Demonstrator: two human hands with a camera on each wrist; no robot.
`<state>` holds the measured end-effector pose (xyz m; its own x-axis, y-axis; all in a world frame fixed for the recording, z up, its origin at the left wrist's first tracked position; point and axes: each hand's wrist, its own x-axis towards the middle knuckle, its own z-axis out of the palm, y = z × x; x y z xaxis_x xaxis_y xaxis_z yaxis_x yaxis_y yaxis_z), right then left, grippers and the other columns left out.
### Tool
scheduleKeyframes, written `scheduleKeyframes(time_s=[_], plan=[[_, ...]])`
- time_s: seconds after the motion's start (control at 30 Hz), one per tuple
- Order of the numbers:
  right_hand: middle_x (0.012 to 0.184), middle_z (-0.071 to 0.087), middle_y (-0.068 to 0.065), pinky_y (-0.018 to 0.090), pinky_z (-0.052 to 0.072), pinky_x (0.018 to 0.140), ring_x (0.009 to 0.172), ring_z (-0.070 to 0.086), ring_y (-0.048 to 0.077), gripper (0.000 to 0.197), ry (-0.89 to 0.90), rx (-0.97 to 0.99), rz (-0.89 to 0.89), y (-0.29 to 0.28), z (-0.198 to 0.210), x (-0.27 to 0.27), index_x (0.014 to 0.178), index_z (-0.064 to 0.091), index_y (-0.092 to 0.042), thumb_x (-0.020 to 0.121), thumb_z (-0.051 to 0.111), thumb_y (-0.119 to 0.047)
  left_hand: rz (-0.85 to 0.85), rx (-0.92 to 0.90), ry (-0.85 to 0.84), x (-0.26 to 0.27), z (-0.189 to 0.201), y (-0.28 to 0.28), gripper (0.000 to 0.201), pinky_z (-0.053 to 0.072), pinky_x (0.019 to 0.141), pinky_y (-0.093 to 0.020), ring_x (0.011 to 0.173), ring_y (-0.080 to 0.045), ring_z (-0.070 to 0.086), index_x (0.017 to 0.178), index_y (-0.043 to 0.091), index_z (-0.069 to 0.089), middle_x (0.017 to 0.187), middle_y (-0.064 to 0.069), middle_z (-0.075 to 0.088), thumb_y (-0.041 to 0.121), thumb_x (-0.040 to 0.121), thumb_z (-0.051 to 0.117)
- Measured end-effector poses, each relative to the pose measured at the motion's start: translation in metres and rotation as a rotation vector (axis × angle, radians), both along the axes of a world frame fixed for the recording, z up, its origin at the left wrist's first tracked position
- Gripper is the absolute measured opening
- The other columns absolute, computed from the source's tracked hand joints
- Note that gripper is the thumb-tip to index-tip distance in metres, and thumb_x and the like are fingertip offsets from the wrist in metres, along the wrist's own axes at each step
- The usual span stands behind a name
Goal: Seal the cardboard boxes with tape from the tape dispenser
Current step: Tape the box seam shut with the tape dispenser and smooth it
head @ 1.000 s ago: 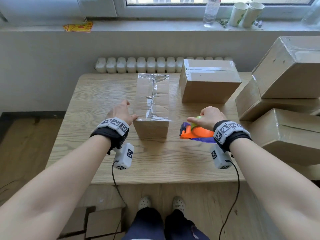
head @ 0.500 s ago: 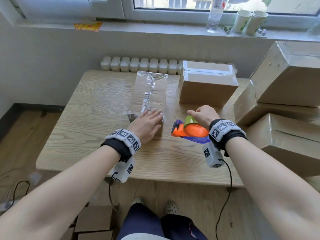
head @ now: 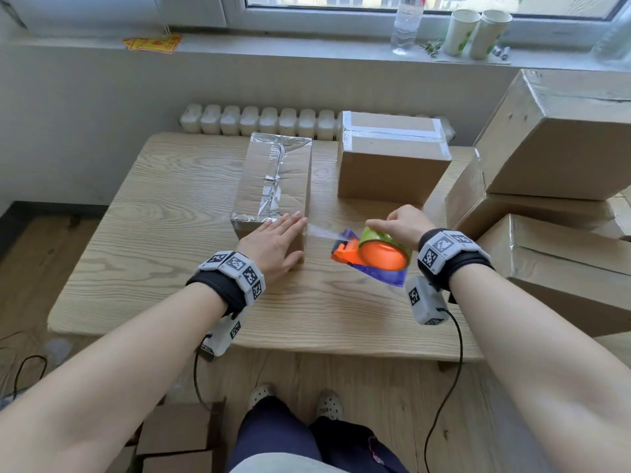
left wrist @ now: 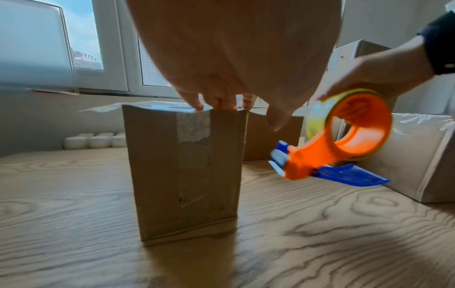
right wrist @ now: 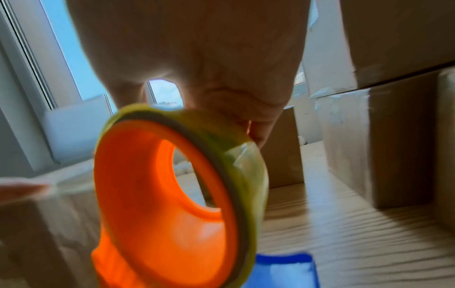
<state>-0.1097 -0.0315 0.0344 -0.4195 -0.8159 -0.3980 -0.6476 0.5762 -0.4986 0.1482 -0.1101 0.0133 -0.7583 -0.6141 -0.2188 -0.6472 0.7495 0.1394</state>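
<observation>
A narrow cardboard box [head: 273,186] lies on the wooden table [head: 164,240], its top covered in shiny clear tape. My left hand [head: 276,242] lies flat with straight fingers over the box's near end [left wrist: 182,171]. My right hand [head: 401,225] grips an orange tape dispenser [head: 372,256] with a greenish tape roll and a blue blade guard, held just off the table to the right of the box. A strip of clear tape [head: 322,232] stretches from the dispenser [left wrist: 344,142] to the box's near right corner. In the right wrist view the dispenser [right wrist: 172,204] fills the frame.
A second taped box [head: 389,158] stands at the table's back right. Several large boxes [head: 553,186] are stacked at the right edge. A radiator [head: 259,121] runs behind the table. A bottle [head: 406,23] and two cups [head: 476,32] stand on the sill.
My left hand moved from the box's left side onto its near end and lies flat. My right hand lifted the dispenser off the table and drew a strip of tape out to the right.
</observation>
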Motion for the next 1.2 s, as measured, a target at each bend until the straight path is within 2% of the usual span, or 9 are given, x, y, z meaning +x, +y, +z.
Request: scheduleKeyframes(time_s=[0.13, 0.3, 0.43, 0.6, 0.77, 0.83, 0.93, 1.0, 1.2], plan=[[0.057, 0.052, 0.005, 0.031, 0.036, 0.054, 0.061, 0.050, 0.022, 0.063, 0.102, 0.033, -0.027, 0.013, 0.000, -0.010, 0.054, 0.053, -0.010, 0.075, 0.060, -0.069, -0.032, 0.000, 0.015, -0.003, 0.000, -0.001, 0.065, -0.002, 0.118, -0.028, 0.145, -0.011, -0.003, 0.150, 0.022, 0.001, 0.158, 0.004, -0.003, 0.038, 0.098, 0.036], [0.063, 0.056, 0.006, 0.028, 0.033, 0.049, 0.063, 0.053, 0.022, 0.066, 0.198, 0.098, -0.040, 0.028, 0.000, -0.019, 0.064, 0.061, -0.008, 0.076, 0.055, -0.072, -0.036, 0.004, -0.006, 0.003, 0.001, -0.007, 0.066, -0.001, 0.117, -0.027, 0.145, -0.012, -0.003, 0.150, 0.023, -0.001, 0.158, 0.004, -0.004, 0.037, 0.098, 0.038], [0.065, 0.056, 0.005, 0.028, 0.039, 0.061, 0.068, 0.054, 0.021, 0.051, 0.003, 0.029, -0.062, 0.034, -0.006, -0.032, 0.060, 0.059, -0.012, 0.078, 0.064, -0.060, -0.027, -0.019, 0.024, -0.002, 0.001, -0.006, 0.064, 0.003, 0.119, -0.029, 0.145, -0.012, 0.001, 0.150, 0.025, 0.003, 0.158, 0.004, 0.001, 0.043, 0.097, 0.036], [0.069, 0.059, 0.004, 0.026, 0.042, 0.060, 0.064, 0.053, 0.015, 0.044, -0.099, 0.086, 0.005, 0.026, 0.007, -0.036, 0.078, 0.070, -0.007, 0.083, 0.064, -0.050, -0.053, -0.117, 0.010, -0.010, 0.005, -0.002, 0.063, 0.001, 0.118, -0.028, 0.145, -0.013, 0.004, 0.150, 0.016, 0.010, 0.158, 0.000, 0.004, 0.041, 0.098, 0.034], [0.071, 0.055, 0.006, 0.023, 0.039, 0.058, 0.068, 0.052, 0.017, 0.032, -0.263, -0.033, -0.098, 0.020, 0.015, -0.034, 0.090, 0.067, 0.001, 0.086, 0.067, -0.030, -0.052, -0.050, 0.063, -0.014, 0.000, 0.001, 0.066, -0.003, 0.116, -0.025, 0.145, -0.011, 0.000, 0.149, 0.013, 0.010, 0.158, 0.001, 0.001, 0.039, 0.096, 0.040], [0.067, 0.050, 0.007, 0.025, 0.035, 0.056, 0.065, 0.046, 0.018, 0.039, -0.251, -0.053, -0.106, 0.018, 0.018, -0.032, 0.081, 0.067, 0.004, 0.082, 0.071, -0.035, -0.052, -0.024, 0.088, -0.012, 0.001, 0.000, 0.068, -0.003, 0.116, -0.024, 0.145, -0.011, 0.001, 0.150, 0.014, 0.009, 0.158, 0.001, 0.002, 0.039, 0.096, 0.041], [0.053, 0.040, 0.000, 0.025, 0.032, 0.054, 0.054, 0.041, 0.014, 0.049, -0.264, -0.074, -0.122, 0.015, 0.021, -0.024, 0.050, 0.048, -0.014, 0.073, 0.074, -0.048, -0.060, 0.002, 0.096, -0.010, 0.001, -0.003, 0.069, -0.003, 0.115, -0.024, 0.145, -0.011, 0.001, 0.150, 0.015, 0.007, 0.158, 0.002, 0.002, 0.039, 0.096, 0.043], [0.051, 0.038, -0.002, 0.025, 0.031, 0.054, 0.051, 0.039, 0.013, 0.055, -0.278, -0.100, -0.148, 0.011, 0.020, -0.021, 0.046, 0.038, -0.020, 0.068, 0.076, -0.054, -0.050, 0.014, 0.103, -0.010, 0.000, -0.004, 0.070, -0.004, 0.115, -0.024, 0.145, -0.010, 0.000, 0.150, 0.017, 0.006, 0.158, 0.003, 0.002, 0.039, 0.095, 0.043], [0.051, 0.041, -0.001, 0.023, 0.031, 0.050, 0.048, 0.040, 0.012, 0.053, -0.327, -0.141, -0.147, 0.006, 0.019, -0.018, 0.048, 0.041, -0.020, 0.064, 0.078, -0.055, -0.054, 0.012, 0.127, -0.007, -0.004, -0.006, 0.072, -0.006, 0.114, -0.023, 0.145, -0.009, -0.001, 0.150, 0.020, 0.004, 0.158, 0.005, 0.001, 0.042, 0.095, 0.044]])
